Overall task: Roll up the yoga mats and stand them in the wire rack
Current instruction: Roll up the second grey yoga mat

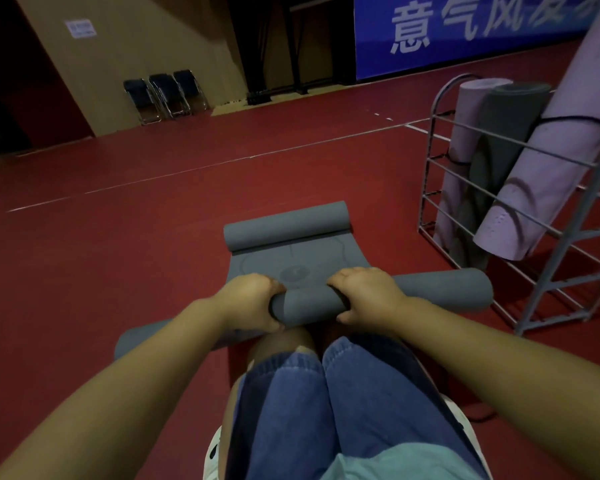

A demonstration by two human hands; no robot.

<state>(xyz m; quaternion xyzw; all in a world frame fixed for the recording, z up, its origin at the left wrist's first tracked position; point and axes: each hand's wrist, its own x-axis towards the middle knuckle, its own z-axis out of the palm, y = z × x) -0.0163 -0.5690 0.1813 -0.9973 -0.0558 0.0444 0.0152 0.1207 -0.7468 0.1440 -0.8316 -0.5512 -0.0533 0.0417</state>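
Three folding chairs [167, 95] stand by the wall at ten o'clock. At centre, one grey foam mat [284, 258] lies on the red floor [118, 237], rolled at both ends; the left hand [253, 299] and right hand [368, 292] both curl around its near roll. At two o'clock, the wire rack [465, 188] holds three upright rolled mats [548, 168], two pale lilac and one dark grey.

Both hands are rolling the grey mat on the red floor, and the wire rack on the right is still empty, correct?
Not quite. In the head view the wire rack already holds rolled mats. Both the left hand and right hand do grip the grey mat.
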